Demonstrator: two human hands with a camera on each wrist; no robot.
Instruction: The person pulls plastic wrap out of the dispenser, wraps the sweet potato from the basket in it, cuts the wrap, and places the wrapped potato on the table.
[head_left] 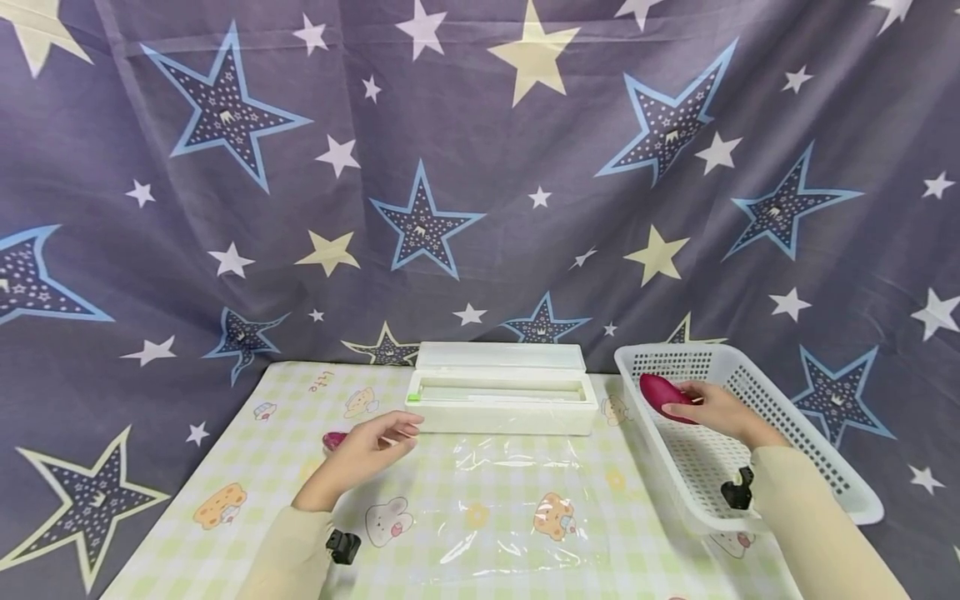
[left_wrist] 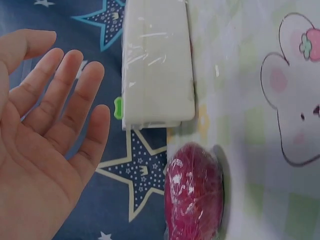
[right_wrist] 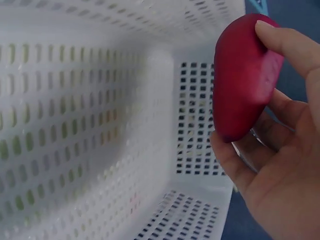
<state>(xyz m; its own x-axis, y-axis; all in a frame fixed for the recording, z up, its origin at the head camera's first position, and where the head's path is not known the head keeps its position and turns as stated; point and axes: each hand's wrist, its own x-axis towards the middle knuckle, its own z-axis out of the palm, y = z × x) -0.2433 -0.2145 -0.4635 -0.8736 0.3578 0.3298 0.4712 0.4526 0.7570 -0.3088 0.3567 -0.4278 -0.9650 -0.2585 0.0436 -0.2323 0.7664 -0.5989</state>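
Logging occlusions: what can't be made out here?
Head: part of the wrapped magenta item, behind the left hand.
Left wrist: that item's lower end, past the bottom edge.
Right wrist: part of the basket, past the left edge.
Head: left border of the clear film, too faint.

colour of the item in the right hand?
The held item is deep red, lighter pink on the side facing the palm; best seen in the right wrist view.

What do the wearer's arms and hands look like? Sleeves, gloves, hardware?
Left hand and right hand are bare, no gloves or rings visible. Left sleeve and right sleeve are plain beige. A small, blocky black device sits at each wrist: left device, right device. No cables show.
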